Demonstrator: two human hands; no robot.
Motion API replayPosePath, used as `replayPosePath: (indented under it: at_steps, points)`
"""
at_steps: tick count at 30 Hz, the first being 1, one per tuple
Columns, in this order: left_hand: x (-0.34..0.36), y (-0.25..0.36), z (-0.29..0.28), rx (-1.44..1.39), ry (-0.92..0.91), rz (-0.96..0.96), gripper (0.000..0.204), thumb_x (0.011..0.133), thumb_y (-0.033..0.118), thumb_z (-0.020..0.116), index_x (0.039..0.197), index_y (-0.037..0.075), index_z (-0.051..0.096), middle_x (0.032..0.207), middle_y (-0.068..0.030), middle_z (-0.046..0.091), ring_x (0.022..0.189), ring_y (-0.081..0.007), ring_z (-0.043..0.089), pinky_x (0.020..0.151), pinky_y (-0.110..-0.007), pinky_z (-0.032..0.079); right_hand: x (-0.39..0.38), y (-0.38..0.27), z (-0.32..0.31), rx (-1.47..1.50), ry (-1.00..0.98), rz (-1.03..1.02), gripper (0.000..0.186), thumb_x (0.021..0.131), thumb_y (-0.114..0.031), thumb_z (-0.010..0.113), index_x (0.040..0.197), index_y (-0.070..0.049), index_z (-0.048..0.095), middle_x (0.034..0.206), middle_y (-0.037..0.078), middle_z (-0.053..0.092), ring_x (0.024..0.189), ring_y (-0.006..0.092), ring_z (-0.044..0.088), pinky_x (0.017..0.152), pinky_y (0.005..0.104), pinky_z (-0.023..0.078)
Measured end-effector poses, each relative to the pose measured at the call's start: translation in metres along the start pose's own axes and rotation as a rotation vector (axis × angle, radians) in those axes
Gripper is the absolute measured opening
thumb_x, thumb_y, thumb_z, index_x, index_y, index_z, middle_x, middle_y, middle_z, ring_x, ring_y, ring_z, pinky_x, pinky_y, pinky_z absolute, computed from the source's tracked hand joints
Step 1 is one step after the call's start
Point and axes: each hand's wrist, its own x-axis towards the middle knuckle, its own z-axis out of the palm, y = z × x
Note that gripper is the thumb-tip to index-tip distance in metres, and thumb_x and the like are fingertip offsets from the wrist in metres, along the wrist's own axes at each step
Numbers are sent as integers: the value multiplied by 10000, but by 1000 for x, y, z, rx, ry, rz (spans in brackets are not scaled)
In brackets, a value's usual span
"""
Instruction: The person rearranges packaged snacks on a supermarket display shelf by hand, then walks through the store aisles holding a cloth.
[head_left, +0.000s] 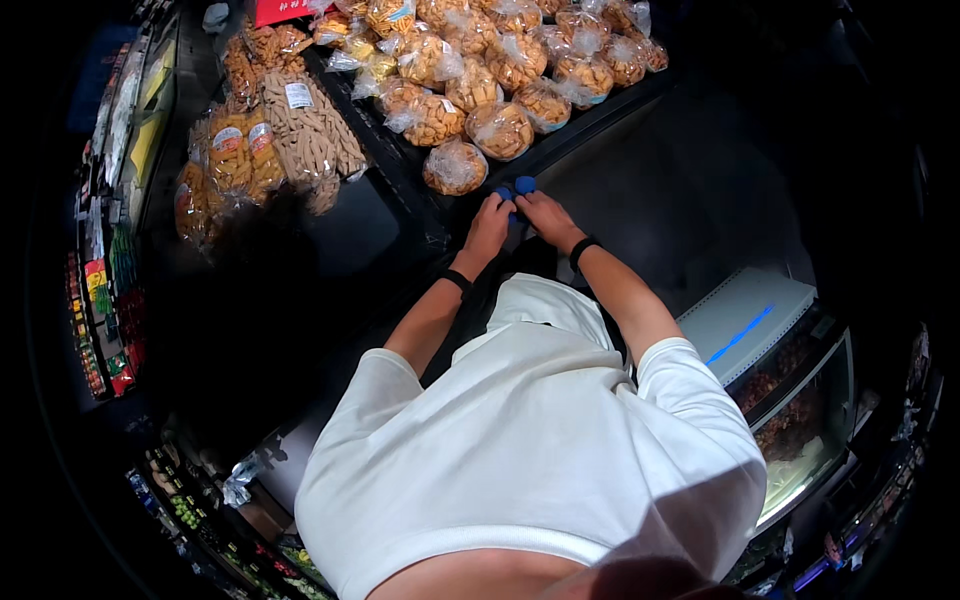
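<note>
You are leaning over a dark display table (600,115) in a snack aisle, both hands meeting at its near edge. Your left hand (489,222) and right hand (545,213) are curling around something small and dark between them, fingertips capped in blue finger covers (524,185); how tightly either hand is closing cannot be told from here. The held thing is mostly hidden, so its long axis and the way it points cannot be judged. Just beyond your fingertips, a clear bag of fried snacks (455,166) is lying on its side, nearest of a heap of bags. To the far left of your left hand, packs of stick biscuits (310,130) are lying lengthwise. By the look of it, you are working the small item between both hands; the next move calls for a steady two-handed grip.
</note>
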Motion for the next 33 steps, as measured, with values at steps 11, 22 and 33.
replayPosePath:
  at_steps: [11, 22, 33]
  points:
    - [67, -19, 45, -8, -166, 15, 675, 802, 76, 617, 1438, 105, 391, 1300, -188, 491, 1140, -388, 514, 950, -427, 460, 52, 88, -48, -76, 79, 306, 316, 750, 49, 549, 1056, -12, 602, 994, 177, 568, 976, 369, 562, 863, 439, 486]
    - [153, 12, 70, 155, -353, 55, 721, 750, 86, 578, 1398, -101, 324, 1388, -311, 396, 1352, -420, 348, 1131, -410, 302, 39, 149, -104, -24, 241, 327, 371, 755, 43, 537, 1117, 8, 607, 1041, 241, 522, 985, 427, 516, 864, 478, 447]
    - [180, 35, 114, 459, -350, 129, 567, 743, 166, 586, 1222, -128, 513, 1282, -271, 501, 1265, -409, 430, 1102, -432, 331, 32, 201, -120, 86, -6, 47, 350, 791, -19, 591, 1141, -18, 569, 1169, 172, 587, 1096, 370, 517, 1008, 454, 391]
